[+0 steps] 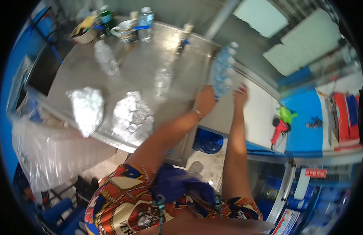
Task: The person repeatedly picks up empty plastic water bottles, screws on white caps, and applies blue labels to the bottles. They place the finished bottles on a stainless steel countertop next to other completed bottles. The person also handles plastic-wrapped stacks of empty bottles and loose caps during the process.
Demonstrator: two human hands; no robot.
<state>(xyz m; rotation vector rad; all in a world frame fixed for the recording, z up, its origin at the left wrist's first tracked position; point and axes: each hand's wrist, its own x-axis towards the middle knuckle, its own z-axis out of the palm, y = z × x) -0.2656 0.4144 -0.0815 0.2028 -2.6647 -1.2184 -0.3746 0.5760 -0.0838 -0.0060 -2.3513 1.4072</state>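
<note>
while bottles (223, 73) touch the left grip (206, 98), the right grip (240, 95) is near

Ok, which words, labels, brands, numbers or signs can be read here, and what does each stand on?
Lettering shows in places, but I won't copy it out:
Patterned clothing: large dark letters on cream.
Red sign at right: pale letters, blurred.
Colourful poster below it: too small.
Blue-labelled bottle and green bottle, at the back: too blurred.
Bottle row by the left hand: none readable.
</note>
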